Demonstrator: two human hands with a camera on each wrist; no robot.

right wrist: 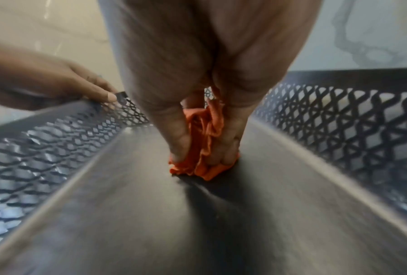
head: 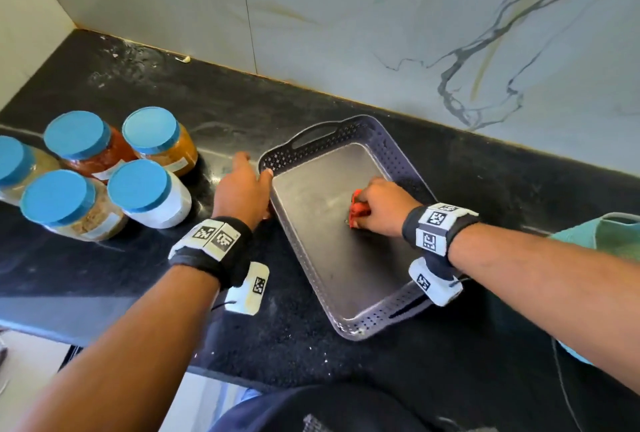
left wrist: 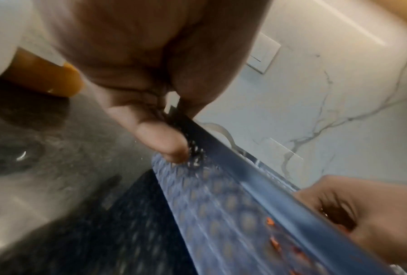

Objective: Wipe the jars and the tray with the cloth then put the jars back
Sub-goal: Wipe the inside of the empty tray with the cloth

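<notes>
A grey tray [head: 346, 127] with perforated walls lies on the black counter. My right hand [head: 381, 206] grips a bunched orange cloth [head: 358, 210] and presses it on the tray's floor [right wrist: 127, 223]; the cloth [right wrist: 204, 148] sits between thumb and fingers. My left hand [head: 247, 189] pinches the tray's left rim near the far corner, thumb inside, a finger [left wrist: 164, 143] against the outer wall [left wrist: 221, 204]. Several blue-lidded jars stand to the left of the tray: one red [head: 74, 135], one orange [head: 152, 130], one white [head: 138, 186], one brown [head: 57, 198].
The black counter [head: 311, 362] runs along a marbled wall [head: 415, 33] behind the tray. A teal object [head: 606, 237] lies at the right edge, partly under my right forearm. The counter's front edge is at the lower left.
</notes>
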